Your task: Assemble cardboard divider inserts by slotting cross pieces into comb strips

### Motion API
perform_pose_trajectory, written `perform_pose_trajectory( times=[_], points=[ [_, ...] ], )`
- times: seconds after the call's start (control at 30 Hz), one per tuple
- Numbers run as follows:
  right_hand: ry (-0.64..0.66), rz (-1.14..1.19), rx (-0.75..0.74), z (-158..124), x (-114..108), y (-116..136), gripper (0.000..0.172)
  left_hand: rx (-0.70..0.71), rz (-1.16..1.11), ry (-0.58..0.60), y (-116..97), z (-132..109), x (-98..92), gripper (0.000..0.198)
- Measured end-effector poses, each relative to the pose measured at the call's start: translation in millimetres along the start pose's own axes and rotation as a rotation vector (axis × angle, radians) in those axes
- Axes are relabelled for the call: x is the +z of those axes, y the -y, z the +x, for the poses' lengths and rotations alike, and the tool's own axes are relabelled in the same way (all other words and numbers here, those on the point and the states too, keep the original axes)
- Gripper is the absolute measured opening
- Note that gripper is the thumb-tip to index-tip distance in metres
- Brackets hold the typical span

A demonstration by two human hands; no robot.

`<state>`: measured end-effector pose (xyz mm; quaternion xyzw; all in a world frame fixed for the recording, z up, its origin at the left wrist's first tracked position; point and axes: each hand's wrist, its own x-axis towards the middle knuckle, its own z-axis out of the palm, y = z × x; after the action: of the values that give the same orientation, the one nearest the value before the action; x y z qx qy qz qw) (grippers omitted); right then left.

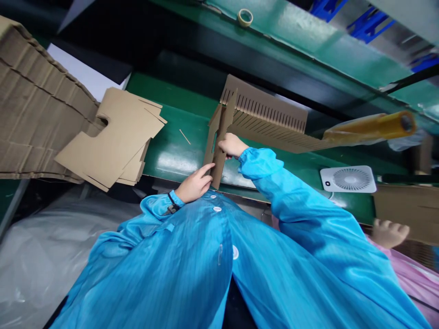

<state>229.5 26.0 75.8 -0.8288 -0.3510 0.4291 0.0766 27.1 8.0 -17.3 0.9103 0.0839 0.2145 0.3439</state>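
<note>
A narrow brown cardboard panel (224,119) stands on edge on the green table in front of me, with a second cardboard piece close along its left side. My right hand (233,145) is closed on the panel about halfway along; some of its fingertips are hidden behind the cardboard. Nearer my body, my left hand (195,184) touches the panel's near end with stretched, slightly parted fingers. Beyond and to the right of the panel lies a slotted cardboard sheet (270,103), its row of narrow slits facing me.
Stacked cardboard (41,105) and loose notched sheets (120,132) are at left. On the right lie a white fan (348,179) and a yellow plastic-wrapped roll (373,128). A tape roll (244,17) rests on the far ledge. Another person's hand (389,233) shows at right.
</note>
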Motion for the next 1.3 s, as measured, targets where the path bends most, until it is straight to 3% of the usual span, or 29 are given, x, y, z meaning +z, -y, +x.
perform_pose_trajectory(
  times=[0.33,0.57,0.63,0.73,0.8,0.87,0.93,1.0,1.07,1.13,1.3],
  points=[
    [0.067,0.074,0.044,19,0,-17,0.028,0.000,-0.031,0.020,-2,-1,-1.4,0.016],
    [0.075,0.170,0.112,36,27,-28,0.027,-0.013,-0.067,0.038,-6,2,0.4,0.017],
    [0.072,0.184,0.122,38,32,-30,0.026,0.013,-0.075,0.054,-5,3,-4.9,0.015],
    [0.099,0.219,0.127,35,32,-30,0.021,-0.014,-0.025,-0.008,10,-2,-33.1,0.043],
    [0.136,0.242,0.119,30,27,-31,0.016,-0.220,0.117,-0.187,32,-17,-67.9,0.051],
    [0.186,0.310,0.128,24,20,-34,0.017,-0.570,0.320,-0.413,56,-41,-110.1,0.053],
    [0.211,0.401,0.153,18,12,-39,0.042,-0.945,0.487,-0.538,73,-69,-148.7,0.073],
    [0.199,0.469,0.160,12,3,-46,0.066,-1.226,0.551,-0.581,82,-92,-173.1,0.093],
    [0.169,0.485,0.137,4,-4,-51,0.075,-1.347,0.545,-0.612,85,-105,-180.9,0.102],
    [0.157,0.483,0.109,-3,-8,-54,0.071,-1.385,0.522,-0.676,85,-111,-177.5,0.107],
    [0.143,0.438,0.028,-18,-11,-54,0.056,-1.465,0.376,-0.966,95,-119,-165.2,0.098]
  ],
)
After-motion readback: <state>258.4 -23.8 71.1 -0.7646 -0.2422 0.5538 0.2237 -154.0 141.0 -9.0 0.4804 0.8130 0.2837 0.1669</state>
